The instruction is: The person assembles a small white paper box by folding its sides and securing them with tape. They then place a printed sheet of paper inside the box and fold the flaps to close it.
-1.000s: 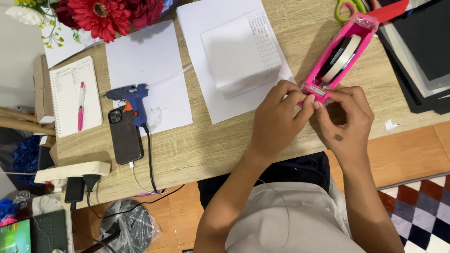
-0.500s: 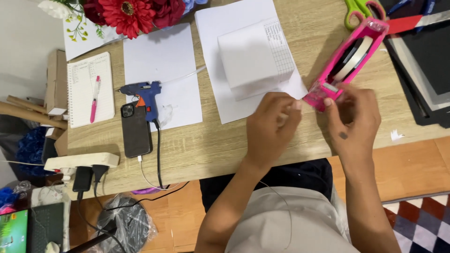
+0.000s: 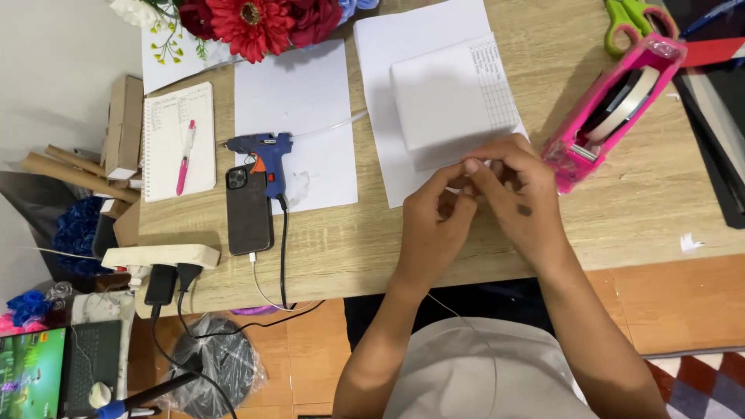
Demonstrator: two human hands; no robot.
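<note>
Now both hands, left (image 3: 434, 221) and right (image 3: 516, 198), fingertips pinched together beside the white box (image 3: 450, 97), tape roll inside pink dispenser (image 3: 613, 109).

Both hands meet at the near edge of the white wrapped box (image 3: 450, 97), left hand (image 3: 433, 225) touching right hand (image 3: 518, 198), fingers (image 3: 471, 166) pinched together. The pink tape dispenser (image 3: 613, 109) stands just right of the box on the table (image 3: 644, 209).

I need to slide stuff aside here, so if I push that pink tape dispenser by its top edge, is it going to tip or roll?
The pink tape dispenser looks narrow and tall on its base, so a sideways push up high could tip it. It probably won't roll: the base lies flat on the wooden table. A low push seems likelier to slide it.
</note>
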